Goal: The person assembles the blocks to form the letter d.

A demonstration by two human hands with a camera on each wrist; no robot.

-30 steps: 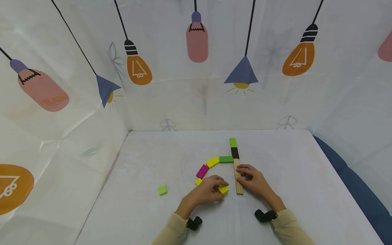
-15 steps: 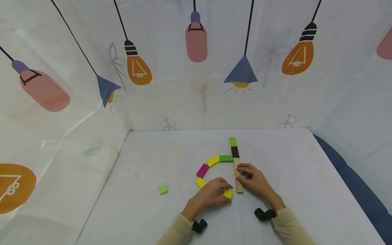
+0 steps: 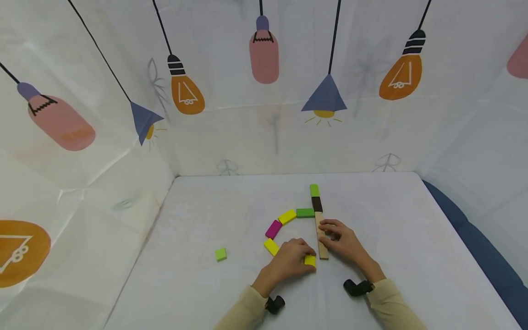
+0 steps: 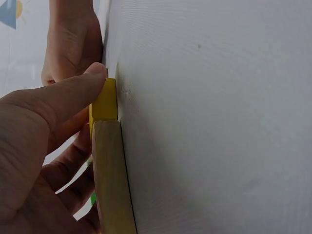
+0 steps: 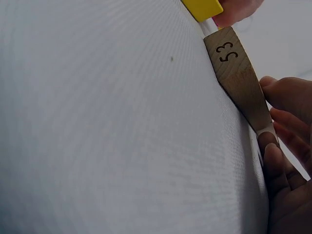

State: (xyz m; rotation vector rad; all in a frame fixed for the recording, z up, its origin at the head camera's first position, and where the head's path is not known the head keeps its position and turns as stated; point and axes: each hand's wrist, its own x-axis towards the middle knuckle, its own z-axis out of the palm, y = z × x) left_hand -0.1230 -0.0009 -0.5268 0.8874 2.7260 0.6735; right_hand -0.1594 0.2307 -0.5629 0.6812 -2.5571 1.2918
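My left hand pinches a yellow block between thumb and fingers, down at the table just left of the wooden column's lower end. A plain wooden block lies end to end with the yellow one in the left wrist view; my hand hides it in the head view. My right hand rests its thumb and fingertips on the column of plain wooden blocks, coming from the right side. The lower block's end carries the number 53 in the right wrist view.
Above the wood stand a black block and a light green block. A green block, yellow block, magenta block and another yellow block curve leftward. A loose light green block lies left on the white table.
My left hand has moved right with the yellow block, bringing it close to the wooden column and uncovering more of the other yellow block. My right hand has stayed in place.
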